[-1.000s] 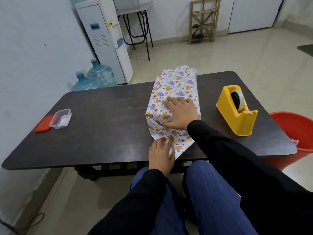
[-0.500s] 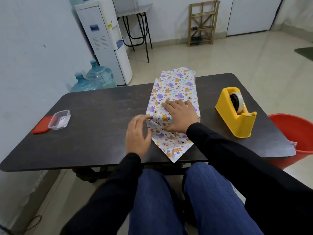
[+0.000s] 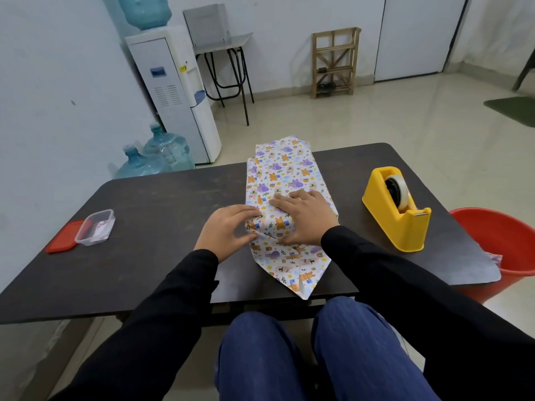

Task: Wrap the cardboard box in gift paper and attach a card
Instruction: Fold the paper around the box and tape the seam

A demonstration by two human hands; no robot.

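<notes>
Box [image 3: 283,175], oblong, wrapped in white cartoon-print paper [image 3: 292,264]: right hand [image 3: 304,218] flat on top, left hand [image 3: 225,231] flat against left side, neither grasping

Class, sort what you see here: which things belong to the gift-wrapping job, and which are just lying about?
Part of the job:
gift paper folded round the box
left hand and right hand, both pressing the paper
yellow tape dispenser

Lying about:
clear tub
red lid
red bucket
water bottles
</notes>
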